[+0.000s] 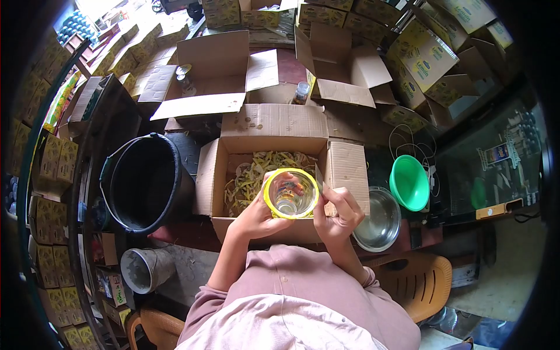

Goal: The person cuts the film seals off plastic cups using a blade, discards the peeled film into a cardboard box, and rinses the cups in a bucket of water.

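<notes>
A clear jar [287, 203] with a bright yellow band around its rim is tilted so that its round mouth faces me. My left hand [259, 213] is wrapped around its left side. Close against the jar's right edge, my right hand [338, 213] is closed on a thin knife [318, 176], its narrow blade pointing up beside the rim. The knife's handle is hidden in the fingers. Both hands are over the near part of an open cardboard box [274, 144]. Inside that box lies a heap of yellow-green strips and scraps [251, 175].
Left of the box stands a large black bucket [175, 181], with a grey bucket [160, 269] below. A metal bowl [382, 219] and green bowl [410, 182] sit to the right. Farther back are two open cartons [213, 58] [338, 49] and a small jar [301, 93].
</notes>
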The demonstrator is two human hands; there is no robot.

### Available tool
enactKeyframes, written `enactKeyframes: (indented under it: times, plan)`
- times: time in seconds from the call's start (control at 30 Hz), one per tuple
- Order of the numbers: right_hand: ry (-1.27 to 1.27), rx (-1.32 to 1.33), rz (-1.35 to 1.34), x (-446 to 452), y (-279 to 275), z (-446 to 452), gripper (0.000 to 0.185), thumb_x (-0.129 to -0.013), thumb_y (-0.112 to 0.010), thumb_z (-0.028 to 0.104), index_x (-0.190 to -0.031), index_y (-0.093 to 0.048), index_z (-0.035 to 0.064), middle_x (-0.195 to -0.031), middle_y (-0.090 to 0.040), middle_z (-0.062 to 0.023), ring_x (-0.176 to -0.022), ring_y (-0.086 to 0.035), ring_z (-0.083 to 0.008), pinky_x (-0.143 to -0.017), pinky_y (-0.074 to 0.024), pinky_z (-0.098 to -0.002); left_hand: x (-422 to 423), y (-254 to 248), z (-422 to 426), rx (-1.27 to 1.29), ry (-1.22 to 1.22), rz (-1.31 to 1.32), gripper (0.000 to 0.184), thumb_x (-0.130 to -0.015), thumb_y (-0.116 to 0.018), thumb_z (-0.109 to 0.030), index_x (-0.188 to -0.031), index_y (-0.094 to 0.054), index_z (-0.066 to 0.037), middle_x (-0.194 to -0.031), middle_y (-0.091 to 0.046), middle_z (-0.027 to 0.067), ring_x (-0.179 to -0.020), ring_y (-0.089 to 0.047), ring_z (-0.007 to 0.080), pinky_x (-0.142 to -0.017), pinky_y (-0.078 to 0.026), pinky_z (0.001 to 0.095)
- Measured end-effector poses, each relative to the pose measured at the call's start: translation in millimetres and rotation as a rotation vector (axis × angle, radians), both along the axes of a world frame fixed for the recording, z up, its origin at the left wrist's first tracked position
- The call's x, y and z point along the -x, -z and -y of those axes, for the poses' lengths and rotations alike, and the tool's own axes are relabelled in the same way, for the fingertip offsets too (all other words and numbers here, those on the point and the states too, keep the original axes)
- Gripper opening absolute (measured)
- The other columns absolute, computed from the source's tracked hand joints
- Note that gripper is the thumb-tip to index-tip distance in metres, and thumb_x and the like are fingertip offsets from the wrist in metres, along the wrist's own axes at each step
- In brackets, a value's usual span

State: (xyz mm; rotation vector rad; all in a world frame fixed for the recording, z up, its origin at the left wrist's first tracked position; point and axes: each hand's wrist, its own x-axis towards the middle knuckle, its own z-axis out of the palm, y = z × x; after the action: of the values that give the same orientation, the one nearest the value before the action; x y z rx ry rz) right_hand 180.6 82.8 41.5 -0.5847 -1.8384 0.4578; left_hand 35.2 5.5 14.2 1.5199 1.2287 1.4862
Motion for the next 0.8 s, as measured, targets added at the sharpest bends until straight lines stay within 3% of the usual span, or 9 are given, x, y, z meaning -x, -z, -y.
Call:
enactKeyframes:
  times: [0.07,0.47,0.8]
  plan:
    - [-0.008,0.018,-0.005,0.8,0.5,-1.8,0.027,-0.061,-0.066,-0.005,-0.088,-0.066,0.0030,-0.061,-0.054,-0.0053,-0.050,-0.052,-0.0137,-0.047,-0.0426,-0.0248,1.0,3.3,-0.6,-0.012,0.036,-0.071,0.064,-0.066,-0.066,-0.009,-0.121,-0.034,-0.003,-0.112,-0.039,0.0097,-0.102,-0.048,0.0209,-0.091,-0.037,0.0325]
    - [-0.039,0.080,-0.077,0.4,-1.3,3.4,0.021,-0.064,-0.066,-0.006,-0.084,-0.065,0.0004,-0.059,-0.054,-0.0050,-0.049,-0.052,-0.0117,-0.046,-0.0418,-0.0226,-5.2,11.6,-9.6,-0.125,-0.064,0.107,0.071,-0.061,-0.077,-0.010,-0.119,-0.036,-0.003,-0.111,-0.040,0.0094,-0.097,-0.052,0.0197,-0.083,-0.044,0.0322]
    - [-0.124,0.088,-0.057,1.4,-0.3,-4.2,0.022,-0.063,-0.066,-0.007,-0.083,-0.065,0.0017,-0.061,-0.055,-0.0058,-0.051,-0.054,-0.0130,-0.047,-0.0430,-0.0226,0.6,4.3,-4.7,-0.048,-0.029,-0.017,0.066,-0.057,-0.074,-0.010,-0.115,-0.042,-0.003,-0.110,-0.043,0.0103,-0.103,-0.045,0.0229,-0.089,-0.039,0.0323]
